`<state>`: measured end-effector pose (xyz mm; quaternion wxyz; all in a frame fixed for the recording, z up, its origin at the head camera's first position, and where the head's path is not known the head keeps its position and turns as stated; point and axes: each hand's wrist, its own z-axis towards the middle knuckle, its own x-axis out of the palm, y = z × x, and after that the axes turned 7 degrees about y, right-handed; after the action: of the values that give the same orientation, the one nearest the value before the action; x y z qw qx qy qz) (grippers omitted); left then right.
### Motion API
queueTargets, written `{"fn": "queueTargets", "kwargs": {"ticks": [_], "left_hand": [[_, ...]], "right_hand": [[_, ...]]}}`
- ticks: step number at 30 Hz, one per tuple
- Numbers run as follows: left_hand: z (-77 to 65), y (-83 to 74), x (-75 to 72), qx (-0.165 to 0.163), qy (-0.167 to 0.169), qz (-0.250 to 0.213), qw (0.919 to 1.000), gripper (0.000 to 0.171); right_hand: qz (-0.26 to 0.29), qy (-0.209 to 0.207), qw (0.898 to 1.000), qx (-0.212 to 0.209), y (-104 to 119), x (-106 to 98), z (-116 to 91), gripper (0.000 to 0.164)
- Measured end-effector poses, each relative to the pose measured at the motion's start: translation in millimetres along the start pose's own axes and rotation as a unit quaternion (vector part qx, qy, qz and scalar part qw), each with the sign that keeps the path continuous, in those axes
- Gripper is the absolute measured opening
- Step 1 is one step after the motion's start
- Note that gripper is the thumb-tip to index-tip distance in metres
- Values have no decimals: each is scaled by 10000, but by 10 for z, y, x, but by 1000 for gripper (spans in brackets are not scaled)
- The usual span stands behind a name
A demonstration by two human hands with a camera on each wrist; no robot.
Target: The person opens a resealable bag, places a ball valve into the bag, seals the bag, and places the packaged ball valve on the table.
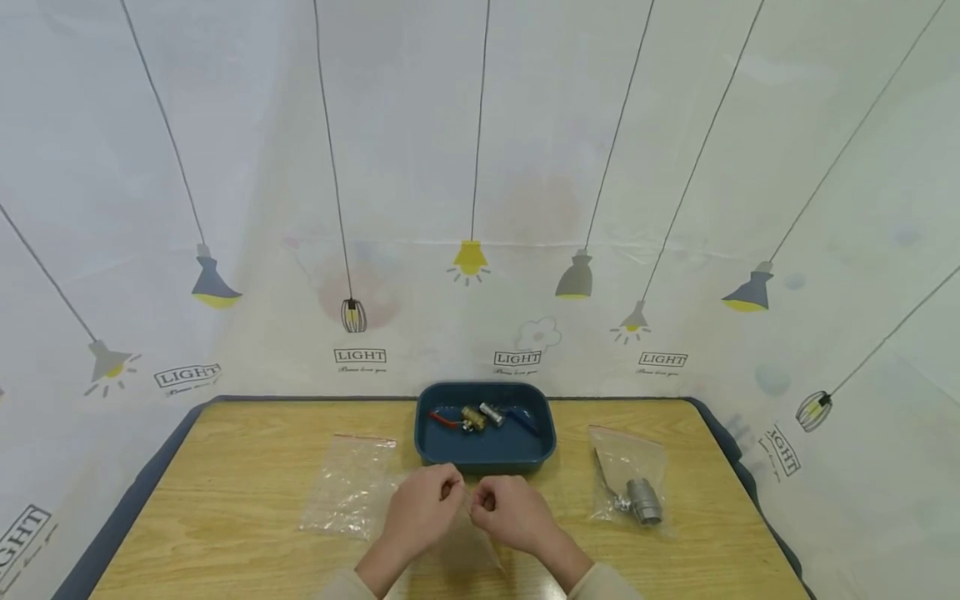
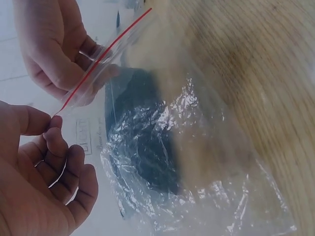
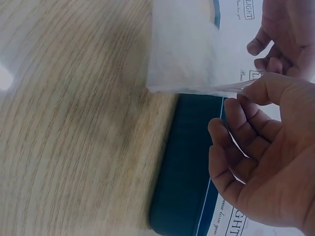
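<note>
A clear zip bag (image 2: 216, 142) with a red strip along its top edge hangs from both hands, in front of the dark blue tray (image 1: 480, 458). My left hand (image 1: 424, 508) pinches one end of the strip edge between thumb and forefinger. Farther along that same edge, my right hand (image 1: 516, 510) pinches the film, its other fingers loosely bent. In the left wrist view, some right-hand fingertips show through the film. Nothing is visible inside this bag. Whether its mouth is parted, I cannot tell.
Inside the tray lie a brass valve (image 1: 473, 418) with a red handle, a silver fitting (image 1: 492, 414) and a blue handle (image 1: 522, 422). Another clear zip bag (image 1: 352, 483) lies flat at left. A bag (image 1: 626, 454) holding a grey metal fitting (image 1: 643, 502) lies at right on the wooden table (image 1: 720, 550).
</note>
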<state>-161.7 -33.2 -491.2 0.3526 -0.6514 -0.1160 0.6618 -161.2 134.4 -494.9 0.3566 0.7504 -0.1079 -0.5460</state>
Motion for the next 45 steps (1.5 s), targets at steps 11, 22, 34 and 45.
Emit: {"fn": "queueTargets", "kwargs": {"ticks": [11, 22, 34, 45], "left_hand": [[46, -21, -90, -116, 127, -319, 9993, 14], [79, -11, -122, -435, 100, -548, 9975, 15], [135, 34, -167, -571, -76, -570, 9967, 15], [151, 66, -196, -496, -23, -496, 9975, 13]], "right_hand": [[-107, 103, 9998, 89, -83, 32, 14, 8], [34, 108, 9999, 89, -198, 129, -37, 12], [55, 107, 9998, 161, -242, 156, -102, 9], [-16, 5, 9997, 232, -230, 159, -153, 9]]}}
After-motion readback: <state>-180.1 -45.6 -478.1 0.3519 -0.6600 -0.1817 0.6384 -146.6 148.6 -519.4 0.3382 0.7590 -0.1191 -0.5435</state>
